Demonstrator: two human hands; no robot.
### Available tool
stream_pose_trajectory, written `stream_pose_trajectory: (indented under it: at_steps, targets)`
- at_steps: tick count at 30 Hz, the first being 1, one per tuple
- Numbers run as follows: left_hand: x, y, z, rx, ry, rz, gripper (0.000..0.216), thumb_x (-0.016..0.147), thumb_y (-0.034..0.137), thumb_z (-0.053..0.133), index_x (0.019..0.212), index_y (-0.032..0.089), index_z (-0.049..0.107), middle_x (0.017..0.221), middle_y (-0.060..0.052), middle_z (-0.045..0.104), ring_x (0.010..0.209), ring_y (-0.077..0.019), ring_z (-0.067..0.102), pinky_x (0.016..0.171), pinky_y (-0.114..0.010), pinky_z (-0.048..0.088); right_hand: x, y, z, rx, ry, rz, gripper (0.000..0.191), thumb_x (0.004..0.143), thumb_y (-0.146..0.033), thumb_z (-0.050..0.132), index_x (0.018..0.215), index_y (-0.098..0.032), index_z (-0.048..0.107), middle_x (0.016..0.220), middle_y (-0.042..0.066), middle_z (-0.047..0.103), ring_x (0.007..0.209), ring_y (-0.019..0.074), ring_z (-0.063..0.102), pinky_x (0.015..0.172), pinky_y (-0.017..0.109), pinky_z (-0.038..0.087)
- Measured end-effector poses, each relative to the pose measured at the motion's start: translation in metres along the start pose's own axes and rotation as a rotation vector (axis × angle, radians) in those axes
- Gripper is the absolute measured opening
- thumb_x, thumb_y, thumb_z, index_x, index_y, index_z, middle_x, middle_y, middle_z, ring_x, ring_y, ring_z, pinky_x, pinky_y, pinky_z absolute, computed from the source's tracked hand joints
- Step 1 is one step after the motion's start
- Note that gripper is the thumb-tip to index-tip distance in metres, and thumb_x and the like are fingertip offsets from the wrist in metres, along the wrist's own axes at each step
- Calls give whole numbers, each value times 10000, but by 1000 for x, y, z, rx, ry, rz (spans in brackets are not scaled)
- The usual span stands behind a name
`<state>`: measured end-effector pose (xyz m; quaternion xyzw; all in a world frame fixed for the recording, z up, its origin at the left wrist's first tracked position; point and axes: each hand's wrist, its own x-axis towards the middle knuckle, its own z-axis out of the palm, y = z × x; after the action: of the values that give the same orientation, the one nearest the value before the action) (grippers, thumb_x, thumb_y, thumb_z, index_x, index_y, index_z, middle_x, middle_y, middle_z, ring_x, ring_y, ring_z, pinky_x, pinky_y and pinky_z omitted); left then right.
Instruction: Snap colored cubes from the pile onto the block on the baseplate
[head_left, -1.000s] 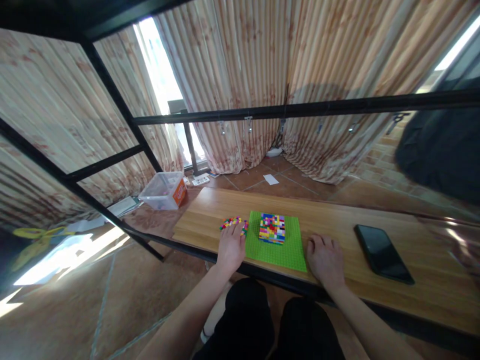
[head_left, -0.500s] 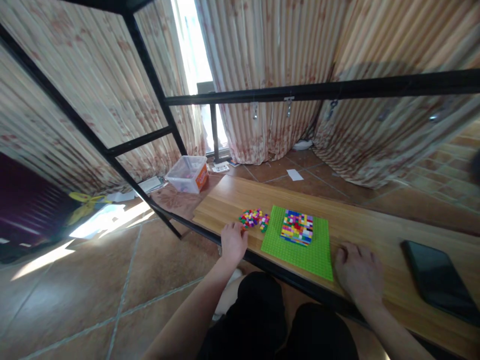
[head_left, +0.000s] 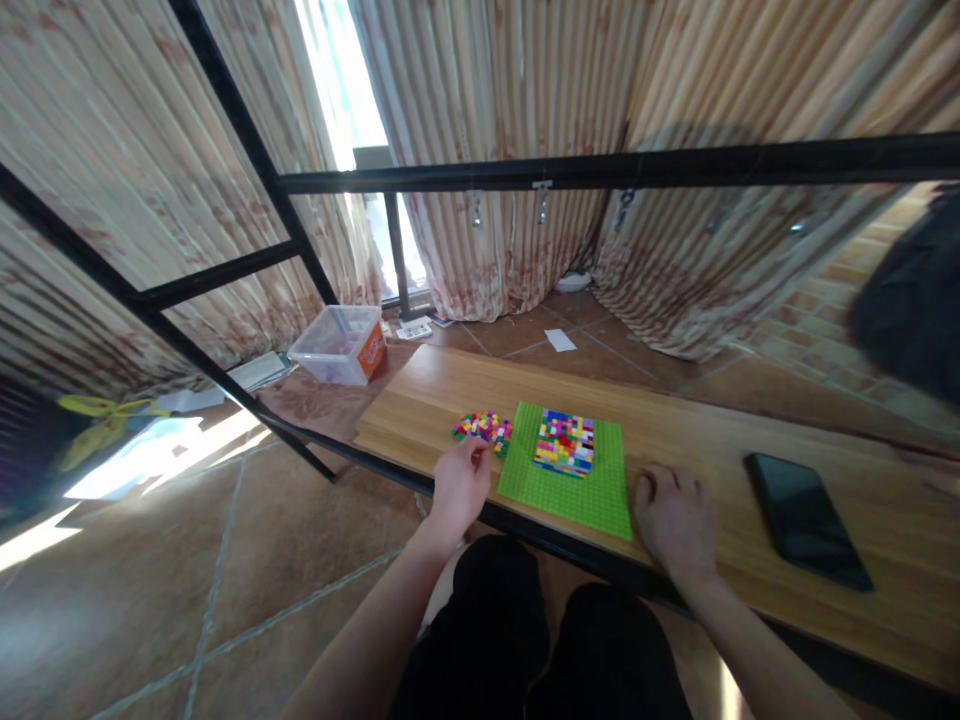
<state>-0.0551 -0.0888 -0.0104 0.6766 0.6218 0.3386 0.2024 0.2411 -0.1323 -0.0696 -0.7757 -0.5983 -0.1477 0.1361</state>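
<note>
My left hand [head_left: 460,485] is closed in a pinch at the near edge of a pile of small coloured toy bricks [head_left: 487,427]. Whatever its fingertips hold is too small to make out. Right of the pile lies a green studded baseplate [head_left: 555,500]. On it sits a low, roughly square block built of multicoloured bricks [head_left: 565,442], with red pieces near the middle of its top. My right hand [head_left: 679,520] rests on the wooden tabletop just right of the baseplate, fingers loosely bent and apart, holding nothing visible.
A dark phone [head_left: 808,520] lies on the wooden table [head_left: 427,385], right of my right hand. A clear plastic box [head_left: 339,345] with an orange label stands beyond the left end. A black metal bar [head_left: 637,168] crosses ahead, before patterned curtains [head_left: 487,90].
The view has swung to the right, so the table appears shifted left. My left hand has moved closer to the brick pile, its fingertips now pinched. My right hand stays beside the baseplate.
</note>
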Motion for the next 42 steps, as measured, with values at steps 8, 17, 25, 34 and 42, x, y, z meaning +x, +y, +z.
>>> stream_pose_trajectory:
  at_steps: [8,17,25,34,42]
  targets:
    - [20,42,23,-284,-92,127,229,856,65,542,828,191,731,883,-19,744,856,-146,675,848,-277,532,1,2,3,26,-9,-2,292,932,-256,421,1048,-131,658,1020,154,648,945,282,517,776,377,336]
    - [28,53,32,-181,-145,165,280,832,10,531,880,170,755,944,-51,738,887,-162,670,891,-302,522,1,1,1,36,-35,32,288,932,-256,432,1063,-138,659,1043,153,642,955,278,517,780,370,339]
    - [38,60,44,-68,-225,205,276,850,26,510,944,163,730,986,-56,721,928,-167,657,919,-306,513,1,0,0,36,-27,36,281,938,-258,429,1054,-141,657,1047,147,648,949,278,517,771,366,338]
    - [47,73,47,187,-336,261,323,815,20,510,1085,173,600,938,-65,706,908,-209,664,851,-314,509,2,2,1,17,-18,-12,280,937,-248,422,1031,-131,659,1040,152,657,962,284,523,775,374,331]
    - [54,80,42,289,-371,338,305,834,62,515,1114,161,583,922,-89,708,888,-236,682,831,-337,508,2,-1,-1,35,-8,15,272,941,-251,430,1037,-140,659,1059,146,651,950,274,515,778,371,336]
